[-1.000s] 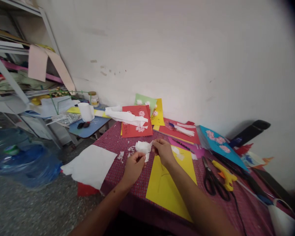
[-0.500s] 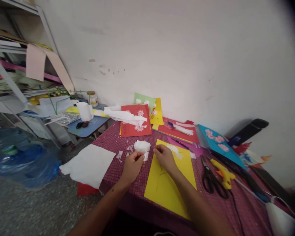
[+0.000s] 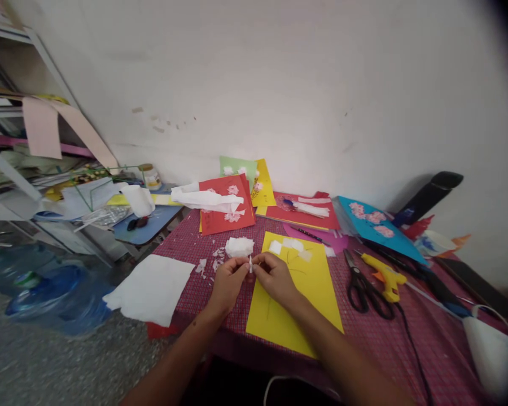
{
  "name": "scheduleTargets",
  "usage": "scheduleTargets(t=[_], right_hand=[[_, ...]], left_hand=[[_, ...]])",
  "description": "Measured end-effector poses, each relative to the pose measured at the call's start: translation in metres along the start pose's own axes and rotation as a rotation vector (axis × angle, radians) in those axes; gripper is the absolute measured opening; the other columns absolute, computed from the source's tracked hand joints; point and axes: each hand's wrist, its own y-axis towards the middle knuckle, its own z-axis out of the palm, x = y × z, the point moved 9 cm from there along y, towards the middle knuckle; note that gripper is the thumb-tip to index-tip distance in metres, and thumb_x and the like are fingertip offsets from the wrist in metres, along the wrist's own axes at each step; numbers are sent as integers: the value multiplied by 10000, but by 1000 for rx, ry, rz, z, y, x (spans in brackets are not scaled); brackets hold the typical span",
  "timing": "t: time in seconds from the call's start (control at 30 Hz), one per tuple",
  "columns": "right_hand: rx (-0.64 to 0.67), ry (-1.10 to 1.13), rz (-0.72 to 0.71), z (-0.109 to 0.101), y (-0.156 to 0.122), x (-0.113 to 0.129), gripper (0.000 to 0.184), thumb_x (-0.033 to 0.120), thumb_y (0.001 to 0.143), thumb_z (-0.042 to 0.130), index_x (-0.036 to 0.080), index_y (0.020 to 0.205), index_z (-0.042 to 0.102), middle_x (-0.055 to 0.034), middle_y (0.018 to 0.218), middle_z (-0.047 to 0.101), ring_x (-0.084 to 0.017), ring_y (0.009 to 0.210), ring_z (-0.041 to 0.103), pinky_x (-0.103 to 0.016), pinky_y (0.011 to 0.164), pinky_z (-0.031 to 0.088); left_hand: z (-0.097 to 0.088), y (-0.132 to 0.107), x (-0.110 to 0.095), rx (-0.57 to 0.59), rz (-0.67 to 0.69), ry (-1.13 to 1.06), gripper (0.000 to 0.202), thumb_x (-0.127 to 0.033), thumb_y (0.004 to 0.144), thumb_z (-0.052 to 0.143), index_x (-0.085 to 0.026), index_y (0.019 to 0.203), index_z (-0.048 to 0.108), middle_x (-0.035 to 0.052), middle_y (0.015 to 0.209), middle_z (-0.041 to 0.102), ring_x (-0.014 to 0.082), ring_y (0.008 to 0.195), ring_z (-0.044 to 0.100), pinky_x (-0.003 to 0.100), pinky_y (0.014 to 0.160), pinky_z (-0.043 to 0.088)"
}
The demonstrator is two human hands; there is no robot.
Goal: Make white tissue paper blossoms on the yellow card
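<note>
My left hand (image 3: 227, 279) and my right hand (image 3: 273, 275) meet over the left edge of a yellow paper sheet (image 3: 296, 299). Both pinch one small white bit of tissue (image 3: 250, 263) between their fingertips. Just beyond them a small stack of white tissue squares (image 3: 239, 246) lies on the red checked tablecloth (image 3: 203, 242), with torn white scraps (image 3: 207, 264) to its left. Three white tissue squares (image 3: 288, 245) sit near the top of the yellow sheet.
Black scissors (image 3: 364, 287) and a yellow glue gun (image 3: 385, 275) lie to the right. Red (image 3: 226, 214), green, yellow and blue (image 3: 372, 225) decorated cards line the wall. A white sheet (image 3: 152, 287) hangs off the table's left edge. Water bottles (image 3: 46, 287) and cluttered shelves stand at left.
My hands came together from apart and now pinch one small tissue piece. The tissue stack that my left hand held lies on the cloth. The view shifted down and right.
</note>
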Motion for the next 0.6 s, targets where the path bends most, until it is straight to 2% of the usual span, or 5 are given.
scheduleTargets(t=[0.27,0.6], right_hand=[[53,172,156,7,-1,-17,115,193,769,540,196,799,652,-7,711,649,-154,632,603,-261,607,483],[43,205,176,9,-1,-30,97,240,772,582,194,794,664,-22,753,674,-163,672,616,-275,647,500]], left_hand=[[-2,-3,-1,13,13,38,158,-281,762,626,-148,839,663,16,703,646,118,624,577,240,623,475],[-4,-1,1,-2,7,50,178,-282,759,632,-144,866,665,29,722,661,138,645,607,259,631,504]])
